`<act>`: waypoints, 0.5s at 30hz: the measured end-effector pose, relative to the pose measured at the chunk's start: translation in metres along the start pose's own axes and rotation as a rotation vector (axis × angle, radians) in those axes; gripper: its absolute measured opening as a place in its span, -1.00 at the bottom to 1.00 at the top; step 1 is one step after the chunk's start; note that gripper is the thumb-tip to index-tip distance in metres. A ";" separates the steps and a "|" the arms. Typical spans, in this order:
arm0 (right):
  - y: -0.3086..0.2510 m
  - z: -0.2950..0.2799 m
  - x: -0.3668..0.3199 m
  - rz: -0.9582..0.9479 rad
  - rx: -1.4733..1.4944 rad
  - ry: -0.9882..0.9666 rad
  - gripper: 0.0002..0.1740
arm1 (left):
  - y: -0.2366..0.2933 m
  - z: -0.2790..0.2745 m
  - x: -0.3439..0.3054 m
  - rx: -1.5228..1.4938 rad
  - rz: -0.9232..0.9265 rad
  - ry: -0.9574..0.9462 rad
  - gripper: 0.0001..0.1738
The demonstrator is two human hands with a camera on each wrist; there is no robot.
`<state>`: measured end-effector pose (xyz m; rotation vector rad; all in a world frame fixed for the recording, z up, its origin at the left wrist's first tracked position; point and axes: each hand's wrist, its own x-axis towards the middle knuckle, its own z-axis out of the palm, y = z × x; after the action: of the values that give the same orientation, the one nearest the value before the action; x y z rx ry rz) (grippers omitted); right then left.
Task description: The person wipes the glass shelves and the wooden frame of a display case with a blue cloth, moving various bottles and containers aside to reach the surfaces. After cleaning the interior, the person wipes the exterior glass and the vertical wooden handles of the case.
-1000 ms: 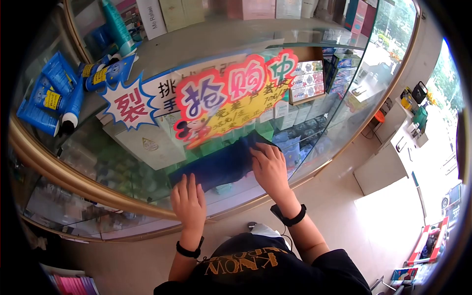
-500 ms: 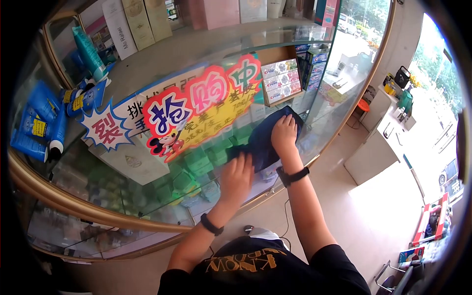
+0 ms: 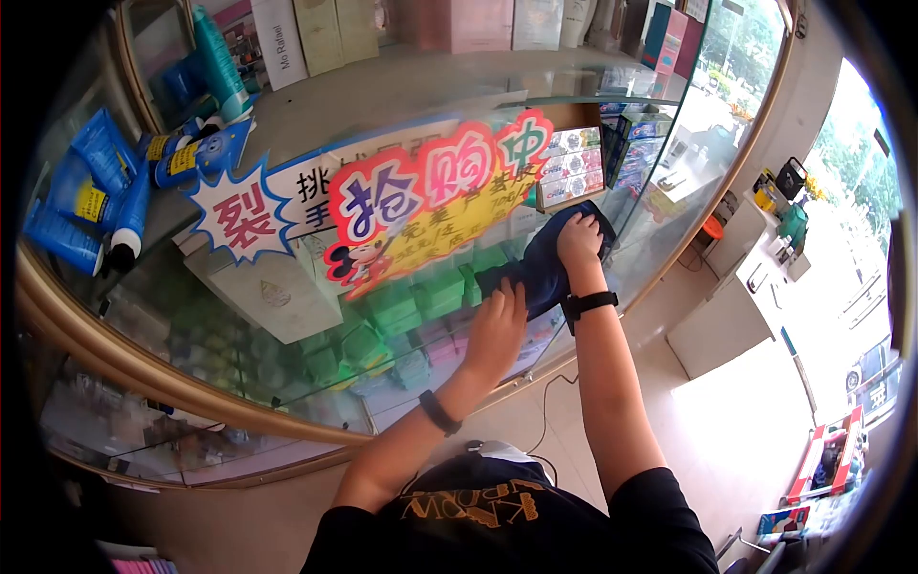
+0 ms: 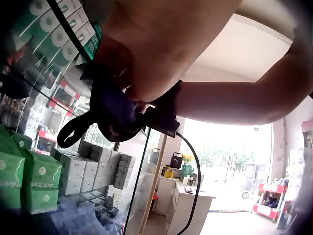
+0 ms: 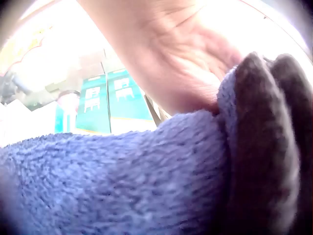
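A dark blue cloth (image 3: 543, 273) lies bunched on the right part of the glass counter top (image 3: 287, 387). My right hand (image 3: 581, 241) grips its far right end, fingers bent over the fabric. Up close in the right wrist view, the fluffy blue cloth (image 5: 127, 181) rises in folds against the palm (image 5: 181, 58), hiding the fingers. My left hand (image 3: 497, 330) rests at the cloth's near left end, fingers fairly straight. In the left wrist view the cloth (image 4: 115, 105) appears as a dark bundle with a loop hanging from it.
Bright lettered signs (image 3: 430, 206) stand across the counter. Blue tubes (image 3: 91, 196) sit at the left, and green boxes (image 3: 392, 306) show beneath the glass. A gold trim (image 3: 182, 392) runs along the front edge. To the right is a white desk (image 3: 727, 320).
Both hands have moved right along the counter with the cloth, which was spread out and is now bunched. Over the last half second they shifted only slightly.
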<state>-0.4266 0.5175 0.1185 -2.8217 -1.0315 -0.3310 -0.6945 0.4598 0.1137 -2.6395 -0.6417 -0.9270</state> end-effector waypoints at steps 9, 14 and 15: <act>-0.018 -0.001 -0.087 -0.221 -0.040 0.284 -0.49 | -0.040 -0.058 -0.074 0.041 -0.177 0.013 -0.44; -0.036 -0.041 -0.172 -0.378 0.071 0.324 -0.48 | -0.064 -0.098 -0.118 0.063 -0.333 0.033 -0.44; -0.042 -0.048 -0.186 -0.435 0.123 0.349 -0.47 | -0.068 -0.105 -0.126 0.082 -0.364 0.040 -0.44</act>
<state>-0.5997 0.4247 0.1216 -2.2959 -1.5035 -0.7405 -0.8706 0.4381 0.1198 -2.4694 -1.1498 -1.0183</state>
